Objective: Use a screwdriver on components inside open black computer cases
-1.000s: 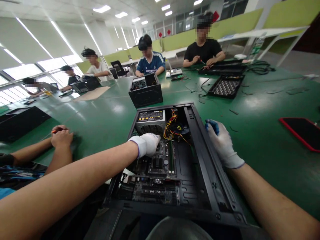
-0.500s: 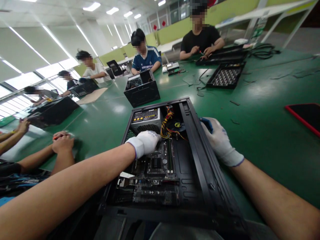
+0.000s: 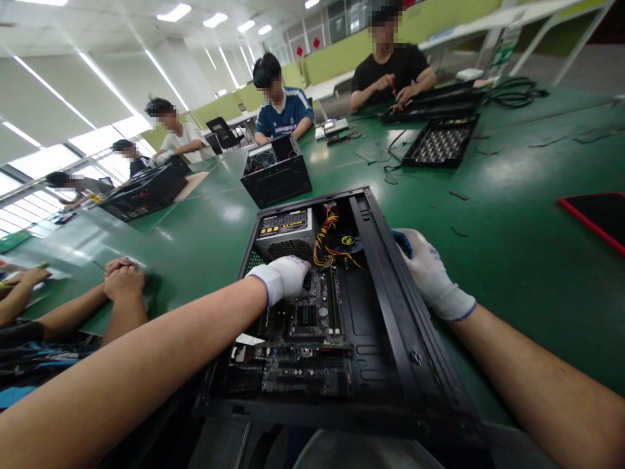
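An open black computer case (image 3: 405,326) lies in front of me, its inside facing up. In it sit a motherboard (image 3: 312,312), a silver power supply (image 3: 288,234), a bundle of yellow, red and black cables (image 3: 322,244) and a fan (image 3: 349,241). My left hand (image 3: 288,273), in a white glove, reaches in over the motherboard below the power supply. Its fingers are curled, and what they hold is hidden. Against the case's right outer side, my right hand (image 3: 427,267), gloved in white with a blue palm, grips the edge; its fingertips are partly hidden.
Across the green table (image 3: 488,260) stands another black case (image 3: 276,169) by a person in blue. A metal tray-like panel (image 3: 439,143) and cables (image 3: 515,93) lie farther right. A red-edged dark object (image 3: 596,218) is at the right. Another person's clasped hands (image 3: 124,280) rest at left.
My left hand has shifted very slightly left over the motherboard; my right hand stays at the case's side. In the background at left, a co-worker's black case has been moved and turned.
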Demonstrator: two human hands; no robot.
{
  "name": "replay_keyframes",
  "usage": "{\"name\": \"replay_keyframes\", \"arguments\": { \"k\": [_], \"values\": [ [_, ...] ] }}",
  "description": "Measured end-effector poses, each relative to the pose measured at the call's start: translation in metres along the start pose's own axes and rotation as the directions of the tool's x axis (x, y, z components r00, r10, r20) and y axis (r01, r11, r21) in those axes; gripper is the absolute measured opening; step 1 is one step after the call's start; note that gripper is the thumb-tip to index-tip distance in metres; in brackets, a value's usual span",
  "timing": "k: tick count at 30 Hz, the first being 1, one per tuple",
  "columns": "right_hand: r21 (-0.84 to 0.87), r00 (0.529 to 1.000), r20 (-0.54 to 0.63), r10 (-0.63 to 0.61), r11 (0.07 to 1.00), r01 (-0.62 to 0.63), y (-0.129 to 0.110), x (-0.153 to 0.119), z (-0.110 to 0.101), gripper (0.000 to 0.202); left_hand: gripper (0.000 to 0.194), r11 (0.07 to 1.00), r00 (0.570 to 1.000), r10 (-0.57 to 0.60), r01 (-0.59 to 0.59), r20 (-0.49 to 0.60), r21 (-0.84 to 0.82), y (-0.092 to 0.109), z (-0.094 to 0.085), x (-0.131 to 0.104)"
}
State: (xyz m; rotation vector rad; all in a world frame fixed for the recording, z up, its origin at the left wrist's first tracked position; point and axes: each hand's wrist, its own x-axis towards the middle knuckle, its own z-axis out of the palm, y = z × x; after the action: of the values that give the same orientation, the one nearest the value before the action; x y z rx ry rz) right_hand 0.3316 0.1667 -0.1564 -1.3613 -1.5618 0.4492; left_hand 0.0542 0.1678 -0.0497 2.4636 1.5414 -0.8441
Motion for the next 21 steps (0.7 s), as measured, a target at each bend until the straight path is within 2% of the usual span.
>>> {"name": "replay_keyframes", "arguments": {
  "k": [6,21],
  "values": [
    [0.006,1.0,0.009,0.012,1.0,-0.012,0.0,0.0,0.001,0.042,0.037,0.999,0.998,-0.018,0.015,0.058,0.051,0.003,-0.005,-0.001],
    [0.01,0.995,0.088,0.041,0.999,-0.042,-0.013,-0.003,-0.004,0.042,0.034,0.998,0.999,-0.026,0.023,0.034,0.063,0.004,-0.005,-0.002]
  ]
}}
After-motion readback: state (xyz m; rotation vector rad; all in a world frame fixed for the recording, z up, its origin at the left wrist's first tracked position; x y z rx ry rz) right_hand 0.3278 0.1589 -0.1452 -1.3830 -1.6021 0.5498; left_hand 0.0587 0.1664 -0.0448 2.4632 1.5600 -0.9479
